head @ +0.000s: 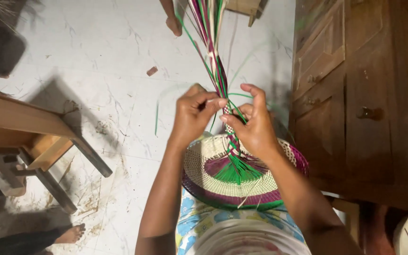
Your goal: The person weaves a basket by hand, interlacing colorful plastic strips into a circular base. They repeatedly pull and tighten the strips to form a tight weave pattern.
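Seated weaver, view straight down onto the lap. A round woven basket (242,174), banded cream, purple and green, rests on the person's knees over a flowered cloth (199,219). From its centre a bundle of green, purple and pale strips (218,71) rises away from the body and is being plaited into a braid (230,137).

Left hand (192,115): fingers curled, thumb and forefinger pinched closed on a pale strip just beside the braid's top. Right hand (253,123): also closed in a pinch, fingertips meeting the left hand's at the crossing point, palm cupped around the braid below.

Judgement on doing this crossing well: keep both pinches tight at the last crossing so the plait does not slacken; feed one strip over at a time, flat and untwisted; pull along the line of the bundle, not sideways, or the braid will kink. The loose green strands straying left should be gathered back in before the next pass.

Around: pale tiled floor (119,85) with scraps, a wooden stool (29,137) to the left, a dark wooden cabinet (355,94) to the right, another person's foot (173,23) at top.
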